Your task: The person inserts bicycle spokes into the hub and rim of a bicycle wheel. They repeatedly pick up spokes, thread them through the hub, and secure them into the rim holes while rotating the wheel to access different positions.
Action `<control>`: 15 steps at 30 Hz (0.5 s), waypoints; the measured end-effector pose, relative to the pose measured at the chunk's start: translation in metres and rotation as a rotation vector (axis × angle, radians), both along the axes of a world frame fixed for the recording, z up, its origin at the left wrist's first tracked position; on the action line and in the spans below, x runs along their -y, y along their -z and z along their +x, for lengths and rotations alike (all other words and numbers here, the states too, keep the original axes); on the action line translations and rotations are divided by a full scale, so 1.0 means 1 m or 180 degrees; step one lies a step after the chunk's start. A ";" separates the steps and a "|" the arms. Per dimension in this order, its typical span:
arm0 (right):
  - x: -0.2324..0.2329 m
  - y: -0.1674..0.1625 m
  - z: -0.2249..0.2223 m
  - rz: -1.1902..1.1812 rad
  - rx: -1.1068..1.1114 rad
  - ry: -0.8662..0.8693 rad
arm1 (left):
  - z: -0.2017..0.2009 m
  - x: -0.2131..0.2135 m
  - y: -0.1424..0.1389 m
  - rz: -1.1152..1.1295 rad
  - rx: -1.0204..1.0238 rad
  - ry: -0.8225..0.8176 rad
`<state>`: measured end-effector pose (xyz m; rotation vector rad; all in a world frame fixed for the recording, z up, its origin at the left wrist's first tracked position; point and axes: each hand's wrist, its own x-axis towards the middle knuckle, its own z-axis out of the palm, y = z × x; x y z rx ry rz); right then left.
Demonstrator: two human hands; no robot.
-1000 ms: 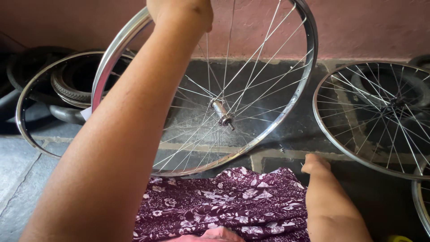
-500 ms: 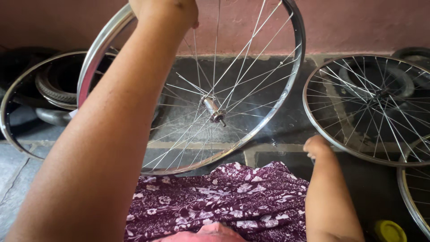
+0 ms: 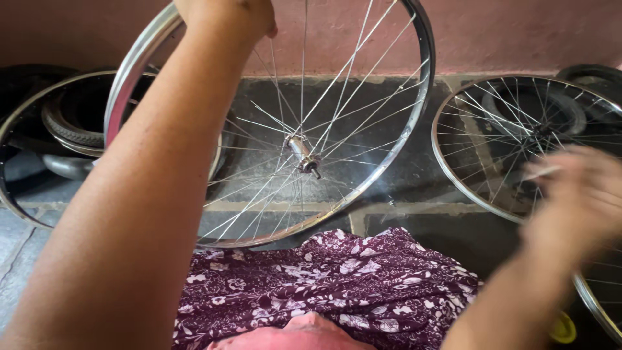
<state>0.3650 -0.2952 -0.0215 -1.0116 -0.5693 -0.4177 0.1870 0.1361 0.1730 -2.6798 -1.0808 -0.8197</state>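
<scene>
A silver spoked bicycle wheel (image 3: 418,97) stands upright against my lap, its hub (image 3: 303,154) in the middle of the view. My left hand (image 3: 227,16) grips the top of its rim, with my forearm running down across the left side. My right hand (image 3: 576,194) is raised to the right of the wheel and apart from it. It is blurred by motion. A thin pale streak (image 3: 541,172) pokes out from its fingers, and I cannot make out what it is. My purple floral garment (image 3: 324,285) lies under the wheel's lower edge.
A second spoked wheel (image 3: 438,155) lies on the dark stone floor at right, behind my right hand. At left a third rim (image 3: 14,126) leans over black tyres (image 3: 65,126). A pink wall (image 3: 505,32) runs behind. A small yellow cap (image 3: 564,327) sits bottom right.
My right hand has lifted from beside my lap and swung up to the right, now blurred. The wheel stays upright in my left hand, shifted slightly left in view.
</scene>
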 end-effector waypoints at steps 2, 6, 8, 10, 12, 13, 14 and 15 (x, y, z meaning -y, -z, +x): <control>0.018 -0.006 -0.027 0.0570 0.0208 -0.0309 | -0.004 0.003 -0.001 -0.0088 0.0014 -0.0040; 0.050 -0.007 -0.069 0.0677 0.0492 -0.0845 | -0.002 0.011 -0.013 -0.0206 -0.0222 -0.0256; 0.053 -0.002 -0.086 0.0372 0.0405 -0.1142 | -0.001 0.014 -0.018 -0.0241 -0.0302 -0.0327; 0.048 0.011 -0.102 -0.0141 0.0146 -0.1521 | -0.002 0.016 -0.020 -0.0268 -0.0321 -0.0279; 0.036 0.030 -0.118 -0.0936 -0.0229 -0.2117 | -0.004 0.016 -0.020 -0.0280 -0.0265 -0.0239; 0.030 0.043 -0.130 -0.1310 -0.0374 -0.2476 | -0.005 0.016 -0.020 -0.0287 -0.0246 -0.0223; 0.027 0.054 -0.139 -0.1705 -0.0617 -0.3042 | -0.007 0.016 -0.019 -0.0181 -0.0209 -0.0152; 0.025 0.063 -0.147 -0.2104 -0.1016 -0.3654 | -0.008 0.015 -0.018 -0.0063 -0.0168 -0.0084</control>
